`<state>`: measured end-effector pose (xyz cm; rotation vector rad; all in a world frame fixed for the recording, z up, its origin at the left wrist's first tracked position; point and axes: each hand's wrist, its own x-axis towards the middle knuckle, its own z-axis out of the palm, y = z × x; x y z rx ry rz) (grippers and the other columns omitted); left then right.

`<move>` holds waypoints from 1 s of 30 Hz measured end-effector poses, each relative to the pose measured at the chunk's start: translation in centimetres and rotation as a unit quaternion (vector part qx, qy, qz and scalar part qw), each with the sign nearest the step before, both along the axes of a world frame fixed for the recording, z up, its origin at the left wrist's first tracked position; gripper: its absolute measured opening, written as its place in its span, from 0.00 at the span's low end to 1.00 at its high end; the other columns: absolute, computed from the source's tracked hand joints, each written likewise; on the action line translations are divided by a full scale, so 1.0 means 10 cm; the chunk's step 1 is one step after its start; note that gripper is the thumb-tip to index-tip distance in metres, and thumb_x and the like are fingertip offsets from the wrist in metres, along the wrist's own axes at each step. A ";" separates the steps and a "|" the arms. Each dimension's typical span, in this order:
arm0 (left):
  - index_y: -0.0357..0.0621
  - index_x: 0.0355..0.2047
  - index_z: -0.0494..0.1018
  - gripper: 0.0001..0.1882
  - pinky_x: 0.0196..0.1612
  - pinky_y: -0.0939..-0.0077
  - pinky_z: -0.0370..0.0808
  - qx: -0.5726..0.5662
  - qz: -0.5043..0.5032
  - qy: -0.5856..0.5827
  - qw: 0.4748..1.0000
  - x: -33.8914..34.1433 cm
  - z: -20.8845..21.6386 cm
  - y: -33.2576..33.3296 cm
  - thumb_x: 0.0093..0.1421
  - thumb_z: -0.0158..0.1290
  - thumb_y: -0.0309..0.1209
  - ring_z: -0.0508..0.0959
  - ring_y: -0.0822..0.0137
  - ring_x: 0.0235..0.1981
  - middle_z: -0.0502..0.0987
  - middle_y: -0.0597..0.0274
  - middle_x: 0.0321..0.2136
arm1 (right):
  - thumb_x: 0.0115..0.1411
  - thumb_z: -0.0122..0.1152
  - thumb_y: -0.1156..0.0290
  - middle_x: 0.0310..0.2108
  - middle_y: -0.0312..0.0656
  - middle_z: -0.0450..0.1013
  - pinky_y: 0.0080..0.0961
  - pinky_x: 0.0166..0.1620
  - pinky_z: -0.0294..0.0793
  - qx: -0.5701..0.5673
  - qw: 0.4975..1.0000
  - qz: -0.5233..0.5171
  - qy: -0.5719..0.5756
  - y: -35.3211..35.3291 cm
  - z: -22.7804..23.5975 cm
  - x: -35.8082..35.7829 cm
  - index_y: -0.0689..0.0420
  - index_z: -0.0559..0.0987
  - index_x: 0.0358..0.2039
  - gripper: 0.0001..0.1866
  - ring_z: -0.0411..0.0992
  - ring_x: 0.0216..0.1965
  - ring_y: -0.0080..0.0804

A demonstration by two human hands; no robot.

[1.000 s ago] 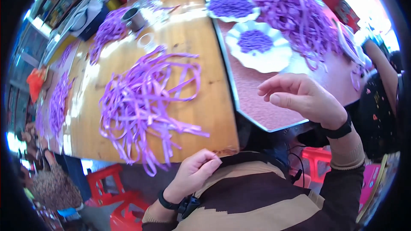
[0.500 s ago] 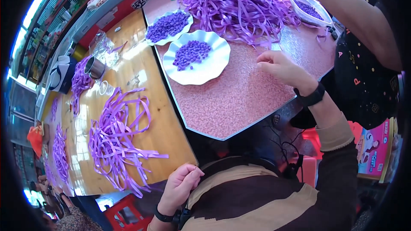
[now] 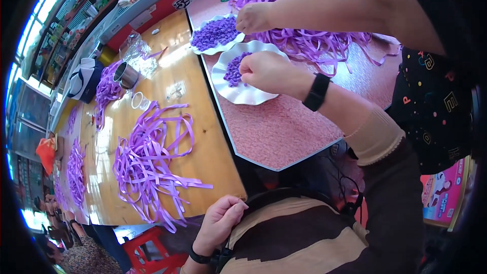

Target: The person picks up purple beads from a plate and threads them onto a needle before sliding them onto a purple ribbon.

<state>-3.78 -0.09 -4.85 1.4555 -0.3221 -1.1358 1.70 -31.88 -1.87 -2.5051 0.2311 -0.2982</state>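
Broadly, from above: two work surfaces side by side, a wood-topped bench (image 3: pixel 215 142) at left and a pink-topped bench (image 3: pixel 284 137) at right. Next in size, on the pink-topped bench, a large heap of purple ribbon (image 3: pixel 314 45), partly masked by a co-worker's bare arm (image 3: pixel 335 5) extended from the right. On the wood-topped bench, a looser pile of purple ribbon (image 3: pixel 152 160), some ends at the near edge. Beside the seam between the two surfaces, two white wavy-rimmed dishes: the near plate (image 3: pixel 251 95), partly beneath the right hand (image 3: pixel 276 73), and the far plate (image 3: pixel 205 52), next to the co-worker's hand (image 3: pixel 252 16). Well apart, low before the body, the left hand (image 3: pixel 220 223), close to the near corner of the wood-topped bench. Farther back on the wood, a metal cup (image 3: pixel 126 75), with a clear round plastic piece (image 3: pixel 139 101) near it. Smaller still, the fingers: at left, curled closed in a loose fist, with the inside hidden; at right, bent down to the near beads (image 3: pixel 232 76), with grip on any bead impossible to tell. Smallest of all, the beads themselves, purple, loosely grouped on the near plate, more densely spread as far beads (image 3: pixel 215 34) on the far plate
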 end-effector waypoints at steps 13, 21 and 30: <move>0.38 0.32 0.69 0.07 0.25 0.89 0.60 -0.060 0.019 0.087 0.994 0.29 -0.13 0.33 0.61 0.47 0.30 0.63 0.82 0.21 0.66 0.72 0.20 | 0.48 0.52 0.70 0.25 0.51 0.73 0.39 0.35 0.70 -0.121 0.990 -0.032 -0.058 0.02 -0.24 1.09 0.61 0.77 0.26 0.09 0.73 0.30 0.46; 0.38 0.34 0.70 0.08 0.27 0.90 0.62 -0.112 -0.040 0.141 0.983 0.41 -0.20 0.46 0.61 0.47 0.31 0.64 0.82 0.23 0.66 0.72 0.22 | 0.50 0.48 0.74 0.33 0.53 0.74 0.38 0.40 0.73 -0.259 0.959 -0.088 0.068 -0.30 -0.35 1.68 0.62 0.79 0.31 0.12 0.74 0.38 0.45; 0.37 0.37 0.69 0.08 0.29 0.87 0.64 -0.195 -0.136 0.185 0.953 0.55 -0.35 0.54 0.62 0.45 0.28 0.65 0.80 0.25 0.67 0.70 0.24 | 0.52 0.48 0.77 0.35 0.53 0.74 0.37 0.40 0.74 -0.323 0.934 -0.084 0.130 -0.18 -0.30 1.83 0.62 0.78 0.33 0.11 0.74 0.39 0.47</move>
